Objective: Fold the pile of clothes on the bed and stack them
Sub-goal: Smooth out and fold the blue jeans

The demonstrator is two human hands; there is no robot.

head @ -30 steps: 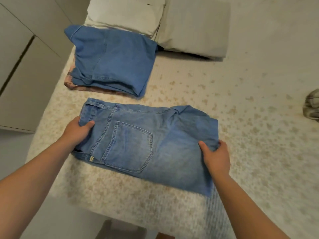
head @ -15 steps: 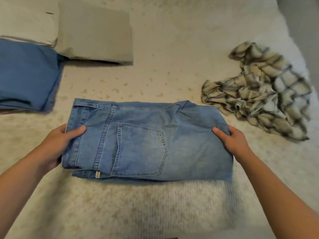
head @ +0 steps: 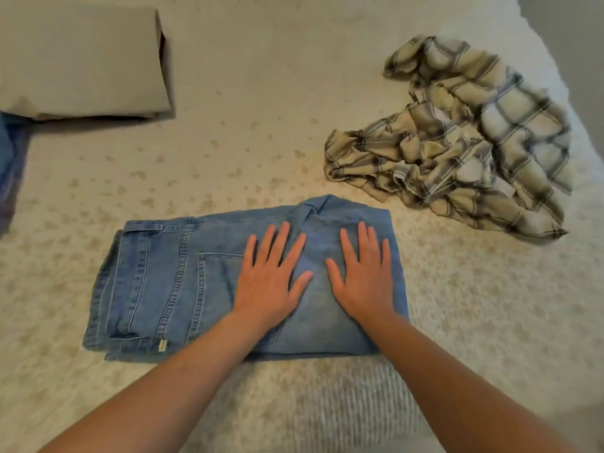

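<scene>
blue denim stack [head: 9, 171] — cut by left edge | pillow [head: 78, 57] — cut top-left

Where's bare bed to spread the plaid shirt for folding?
Bare bedspread lies between the pillow, the shirt and the jeans. A smaller strip sits right of the jeans, below the shirt. Both hands, left and right, lie flat on the jeans.

Dim, warm, even light; soft shadows, slight overall blur, wide-angle bending toward the edges.
</scene>
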